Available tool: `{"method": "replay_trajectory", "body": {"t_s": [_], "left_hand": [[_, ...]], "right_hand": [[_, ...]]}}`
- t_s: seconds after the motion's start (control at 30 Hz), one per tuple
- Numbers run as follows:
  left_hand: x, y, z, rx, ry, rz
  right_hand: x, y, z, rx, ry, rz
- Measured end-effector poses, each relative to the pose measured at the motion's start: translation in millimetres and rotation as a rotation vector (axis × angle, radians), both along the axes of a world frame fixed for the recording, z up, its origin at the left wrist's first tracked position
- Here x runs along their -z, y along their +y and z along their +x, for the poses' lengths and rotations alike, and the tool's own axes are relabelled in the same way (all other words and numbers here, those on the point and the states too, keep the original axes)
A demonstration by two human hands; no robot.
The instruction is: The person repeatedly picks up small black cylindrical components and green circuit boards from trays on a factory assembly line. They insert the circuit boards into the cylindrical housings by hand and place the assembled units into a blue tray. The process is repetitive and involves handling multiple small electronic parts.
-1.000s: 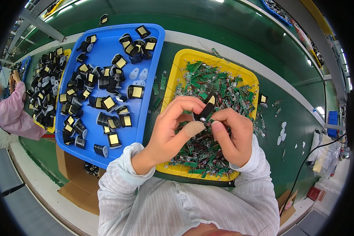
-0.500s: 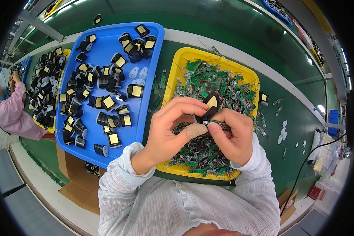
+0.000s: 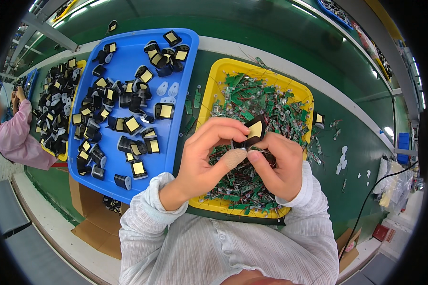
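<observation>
Holding a small black part (image 3: 256,132) with a pale yellow pad on its face, a person in white sleeves works with bare hands above a yellow tray (image 3: 205,205). The left hand (image 3: 207,154) grips the part, its fingers curled over the far side and its thumb, wrapped in a tan bandage (image 3: 234,158), pressed up from the near side. The right hand (image 3: 278,164) meets it at the near right edge, thumb and forefinger bent close together; whether they pinch the part itself or something small on it cannot be told. A bit of silver metal (image 3: 244,148) shows just beside the bandaged thumb. Under the hands, the yellow tray is heaped with green circuit boards (image 3: 242,92) and thin wires. To its left, a blue tray (image 3: 128,50) carries many similar black pieces (image 3: 132,124), most showing yellow pads, and a few clear plates (image 3: 173,89) near its right side. Both trays rest on a green table (image 3: 361,137). Right of the yellow tray lie a lone black piece (image 3: 319,119), some loose boards and several white ovals (image 3: 341,161); a dark cable (image 3: 366,197) curves past the table's right end. At far left, a co-worker in a pink sleeve (image 3: 21,135) sits near another yellow tray (image 3: 62,156) full of black pieces. Below the blue tray is an open cardboard box (image 3: 97,237).
</observation>
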State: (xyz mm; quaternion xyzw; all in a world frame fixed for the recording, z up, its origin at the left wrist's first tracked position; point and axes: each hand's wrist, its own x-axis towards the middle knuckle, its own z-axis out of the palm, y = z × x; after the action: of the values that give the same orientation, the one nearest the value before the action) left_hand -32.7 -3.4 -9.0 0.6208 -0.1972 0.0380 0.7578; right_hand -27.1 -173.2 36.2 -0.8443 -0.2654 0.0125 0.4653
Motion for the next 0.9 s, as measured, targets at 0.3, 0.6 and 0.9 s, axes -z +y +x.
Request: {"method": "replay_trajectory", "body": {"t_s": [0.3, 0.6, 0.9], "left_hand": [[3, -1, -5, 0.037, 0.009, -0.037], [-4, 1, -5, 0.21, 0.239, -0.178], [-2, 1, -8, 0.137, 0.168, -0.153]], "right_hand": [[2, 4, -3, 0.0, -0.043, 0.003], [13, -1, -4, 0.046, 0.291, 0.366], [11, 3, -1, -0.042, 0.071, 0.197]]}}
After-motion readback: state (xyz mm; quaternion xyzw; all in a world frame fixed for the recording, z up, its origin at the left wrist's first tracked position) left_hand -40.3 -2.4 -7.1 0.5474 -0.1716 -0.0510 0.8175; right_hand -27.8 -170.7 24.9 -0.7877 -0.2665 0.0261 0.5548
